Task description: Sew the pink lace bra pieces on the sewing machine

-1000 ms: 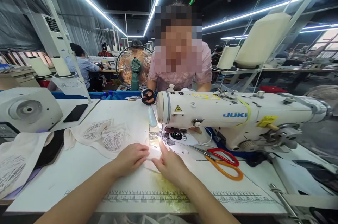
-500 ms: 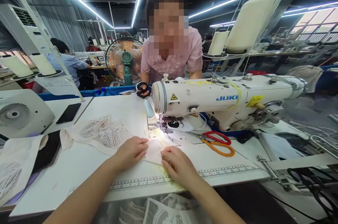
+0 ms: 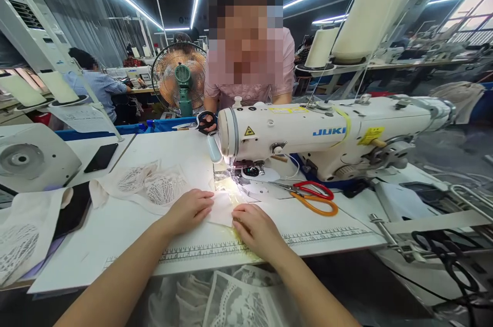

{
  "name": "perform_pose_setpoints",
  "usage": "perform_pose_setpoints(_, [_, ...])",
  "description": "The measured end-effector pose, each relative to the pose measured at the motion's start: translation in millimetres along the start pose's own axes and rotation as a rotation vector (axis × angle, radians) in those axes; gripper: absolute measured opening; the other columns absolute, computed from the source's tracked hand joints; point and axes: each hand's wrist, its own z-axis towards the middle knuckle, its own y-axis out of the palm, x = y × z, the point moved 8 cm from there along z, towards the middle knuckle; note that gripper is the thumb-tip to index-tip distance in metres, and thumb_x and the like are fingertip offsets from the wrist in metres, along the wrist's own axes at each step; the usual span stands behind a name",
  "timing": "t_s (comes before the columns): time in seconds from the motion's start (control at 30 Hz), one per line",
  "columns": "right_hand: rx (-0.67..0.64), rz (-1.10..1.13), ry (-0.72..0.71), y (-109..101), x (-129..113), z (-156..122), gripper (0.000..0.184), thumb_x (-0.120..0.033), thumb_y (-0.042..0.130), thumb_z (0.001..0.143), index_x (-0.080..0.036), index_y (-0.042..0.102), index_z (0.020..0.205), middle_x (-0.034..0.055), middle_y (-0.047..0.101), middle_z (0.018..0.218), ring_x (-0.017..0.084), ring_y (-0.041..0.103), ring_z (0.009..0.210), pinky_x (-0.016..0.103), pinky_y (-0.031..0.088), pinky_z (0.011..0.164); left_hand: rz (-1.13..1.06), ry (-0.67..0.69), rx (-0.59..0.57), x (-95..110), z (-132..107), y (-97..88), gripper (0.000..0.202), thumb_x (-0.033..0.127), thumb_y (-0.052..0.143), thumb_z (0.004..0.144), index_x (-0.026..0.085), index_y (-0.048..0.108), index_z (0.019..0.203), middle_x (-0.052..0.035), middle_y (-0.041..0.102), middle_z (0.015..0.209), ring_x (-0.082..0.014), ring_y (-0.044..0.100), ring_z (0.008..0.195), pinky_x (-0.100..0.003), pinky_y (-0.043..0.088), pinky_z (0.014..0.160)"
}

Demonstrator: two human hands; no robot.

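Observation:
My left hand point(image 3: 189, 209) rests knuckles up on a small pale piece of cloth point(image 3: 221, 208), with its fingers curled onto the cloth's left edge. My right hand point(image 3: 256, 228) lies on the cloth's lower right corner, fingers bent and pressing down. The cloth lies on the white table point(image 3: 115, 234) just in front of the lit needle area point(image 3: 231, 183) of a white JUKI sewing machine point(image 3: 308, 137). More lace-trimmed cloth point(image 3: 148, 188) spreads to the left of my hands.
Red and orange scissors point(image 3: 314, 197) lie right of the needle. A person in a pink top point(image 3: 250, 85) stands behind the machine, a hand on black scissors point(image 3: 206, 120). A phone point(image 3: 100, 157), a fan point(image 3: 179, 80) and thread cones point(image 3: 370, 8) stand around. Lace fabric point(image 3: 231, 301) hangs below the table edge.
My right hand drew back from the needle area toward me and now sits curled on the cloth. The view shifted down and nearer; the left hand barely moved.

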Motion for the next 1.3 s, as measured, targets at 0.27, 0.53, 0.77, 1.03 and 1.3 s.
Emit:
perform_pose_setpoints(0.27, [-0.006,0.021,0.011,1.0,2.3,-1.2,0.02,-0.018,0.048,0.087,-0.023,0.064,0.097,0.0054,0.064,0.103,0.021,0.055,0.096,0.035,0.047,0.085,-0.029,-0.003,-0.015,1.6,0.9,-1.4,0.024,0.02,0.046,0.089,0.02,0.066,0.101,-0.0075,0.062,0.123,-0.0231,0.056,0.108,-0.041,0.046,0.092])
perform_pose_setpoints(0.53, [0.007,0.001,-0.025,0.7,-0.5,-2.7,0.018,-0.014,0.048,0.086,-0.022,0.063,0.093,0.0052,0.064,0.1,0.021,0.057,0.093,0.035,0.05,0.079,-0.017,-0.015,-0.001,1.2,-1.4,-0.4,0.023,0.022,0.045,0.09,0.021,0.067,0.096,-0.0049,0.062,0.123,-0.0227,0.057,0.105,-0.039,0.047,0.089])
perform_pose_setpoints(0.77, [0.011,-0.006,-0.038,2.2,0.3,-1.3,0.019,-0.013,0.049,0.085,-0.022,0.063,0.093,0.0047,0.064,0.099,0.021,0.057,0.093,0.036,0.051,0.08,-0.018,-0.013,0.023,0.0,-2.5,0.5,0.022,0.022,0.046,0.09,0.022,0.067,0.096,-0.0045,0.062,0.123,-0.0224,0.057,0.105,-0.039,0.047,0.09])
perform_pose_setpoints(1.03, [0.041,-0.03,-0.06,0.6,-1.8,-1.2,0.019,-0.014,0.049,0.085,-0.022,0.064,0.093,0.005,0.064,0.098,0.02,0.058,0.091,0.035,0.051,0.079,0.014,-0.002,0.006,0.8,-2.1,1.6,0.021,0.024,0.047,0.091,0.022,0.066,0.098,-0.0045,0.061,0.124,-0.0227,0.057,0.105,-0.038,0.047,0.089])
perform_pose_setpoints(1.3, [0.022,-0.02,-0.037,3.3,2.9,-2.5,0.019,-0.019,0.048,0.087,-0.021,0.064,0.095,0.0071,0.065,0.101,0.022,0.058,0.095,0.037,0.049,0.083,0.026,0.004,-0.054,3.2,1.7,4.6,0.023,0.026,0.045,0.092,0.021,0.067,0.099,-0.0052,0.06,0.127,-0.0242,0.056,0.107,-0.04,0.045,0.091])
